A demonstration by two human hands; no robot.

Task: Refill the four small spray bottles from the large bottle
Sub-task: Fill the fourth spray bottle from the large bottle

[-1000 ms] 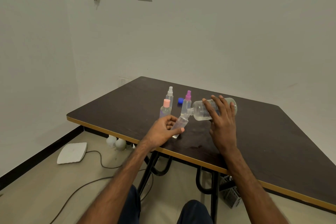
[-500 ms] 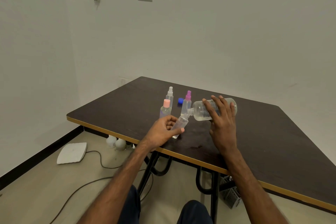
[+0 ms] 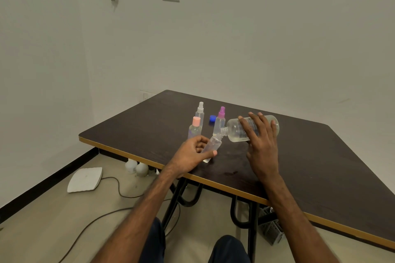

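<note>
Dark brown table [image 3: 149, 126] with a yellow edge band fills the middle of the view, seen from above by a seated person whose two bare forearms reach forward over its near edge. The right hand [image 3: 261, 145] grips the large bottle [image 3: 233, 132], fingers spread and curled over its clear body. It holds the bottle on its side above the tabletop, with the neck pointing left. A little clear liquid pools along the lower side of the bottle. The left hand [image 3: 192, 156] holds an uncapped small bottle [image 3: 212, 145], with thumb and fingers wrapped round its clear body. This bottle leans, its mouth raised to the right and meeting the mouth of the large bottle. Its base is low and appears to rest on the tabletop, though the view is too small to be sure. Just behind the left hand stand three more small bottles, all upright. One has a pink cap [image 3: 195, 128], one a white spray top [image 3: 200, 112] behind it, and one a purple spray top [image 3: 220, 120] beside the large bottle's neck. A blue cap [image 3: 212, 118] lies on the table between the white-topped and purple-topped bottles. On the floor to the left lies a flat white device [image 3: 85, 179] with a cable [image 3: 119, 190] trailing from it.
</note>
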